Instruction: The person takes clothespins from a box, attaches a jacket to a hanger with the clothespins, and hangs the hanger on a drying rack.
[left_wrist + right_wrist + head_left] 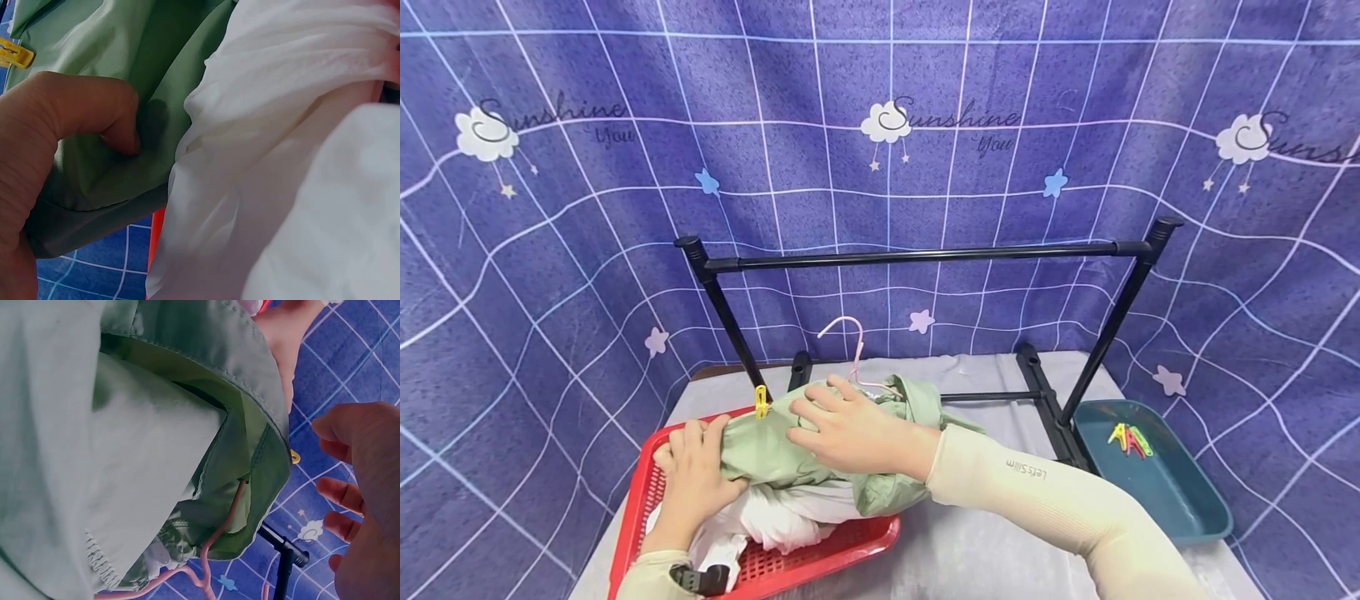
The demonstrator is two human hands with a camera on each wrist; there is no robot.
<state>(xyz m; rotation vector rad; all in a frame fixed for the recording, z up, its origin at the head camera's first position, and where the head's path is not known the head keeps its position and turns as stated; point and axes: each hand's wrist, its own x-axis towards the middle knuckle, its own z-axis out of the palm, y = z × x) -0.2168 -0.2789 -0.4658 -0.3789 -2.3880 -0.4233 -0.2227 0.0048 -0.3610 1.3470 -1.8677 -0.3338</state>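
Garment (752, 450): green and bunched; lies over the white cloth (782, 517) at the red basket (842, 554), near left on the table (970, 550).
Left hand (692, 475): clamped on the garment's left end, thumb bent over the fabric; a dark watch (700, 578) sits at the wrist.
Right hand (842, 425): above the garment — fingers loosely bent and apart from the thumb, holding nothing; the right wrist view shows a gap between fingertips and fabric.
Hanger (859, 337): pink; hook up at the garment's far side, one arm running into its opening.
Yellow clip (762, 402): at the garment's far edge, just beside the left hand.
Rack (925, 257): black; stands on the far side — its bar level.
Tub (1187, 492): blue-green, at right; small clips (1129, 440) lie inside.
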